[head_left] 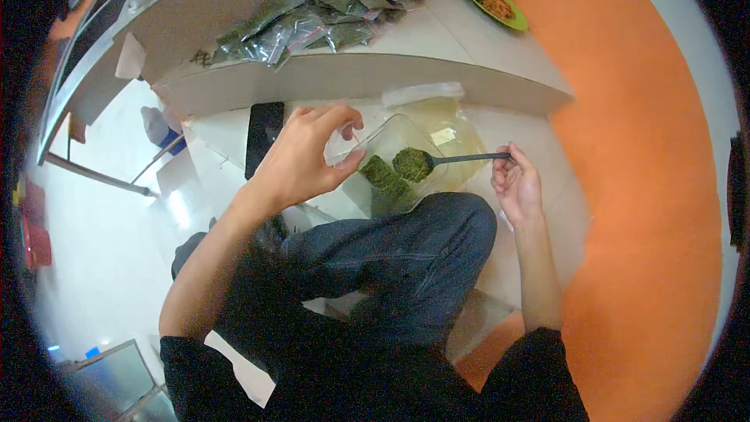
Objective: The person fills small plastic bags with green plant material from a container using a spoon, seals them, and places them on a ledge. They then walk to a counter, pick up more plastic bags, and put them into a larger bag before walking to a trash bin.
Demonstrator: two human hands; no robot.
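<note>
My left hand curls its thumb and fingers around the mouth of a small clear zip bag, which is hard to make out. Between the fingers of my right hand is the handle end of a black spoon. Its bowl carries a heap of dark green flakes. Below the spoon stands a clear plastic container with more green flakes inside, close to my left hand. Behind it lies a large yellowish zip bag with a pale label.
Filled zip bags lie piled on the step above. A green plate of orange-brown food sits at that step's right end. A black phone rests left of the container. My bent leg is just in front, and an orange surface lies right.
</note>
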